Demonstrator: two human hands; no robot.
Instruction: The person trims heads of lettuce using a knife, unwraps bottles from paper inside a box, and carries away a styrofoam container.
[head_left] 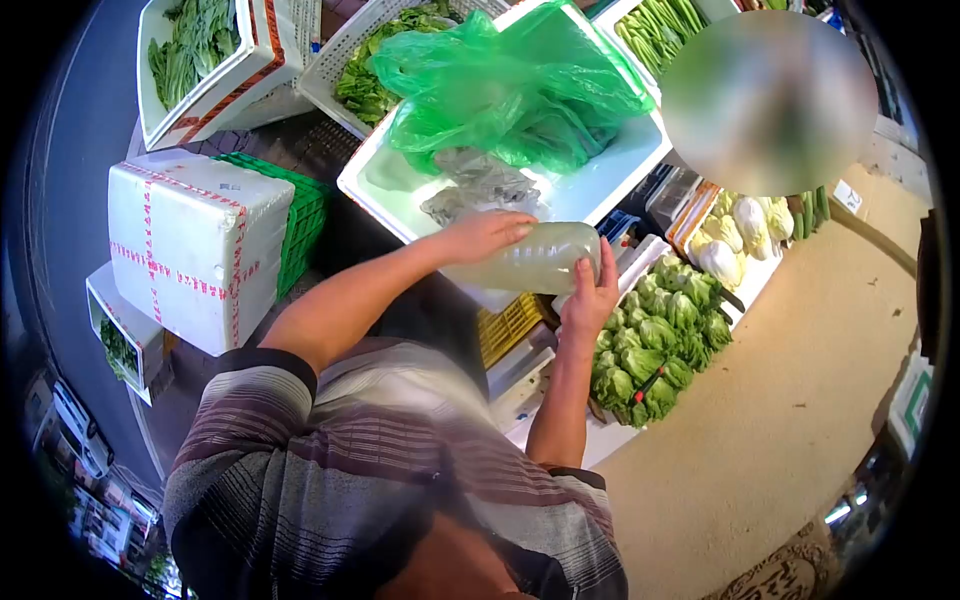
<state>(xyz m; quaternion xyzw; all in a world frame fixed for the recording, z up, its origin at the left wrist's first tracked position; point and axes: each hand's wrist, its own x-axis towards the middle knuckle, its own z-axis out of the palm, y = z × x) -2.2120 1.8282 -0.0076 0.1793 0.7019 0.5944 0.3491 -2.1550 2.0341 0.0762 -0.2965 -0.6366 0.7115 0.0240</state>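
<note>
Since the bottle (pixel 548 262) looks too bulky for one palm, it rests between two: the left hand (pixel 487 234) grasps it with fingers laid over its upper side, while the right hand (pixel 592 290) clasps its right end, thumb and fingers spread, probably to steady it. Just past it, the box (pixel 385 190) has walls that seem to corral the loose green bags (pixel 520 90). Rightward, lettuces (pixel 650 345) sit packed, likely propping each other; cabbages (pixel 722 262) lie beyond.
</note>
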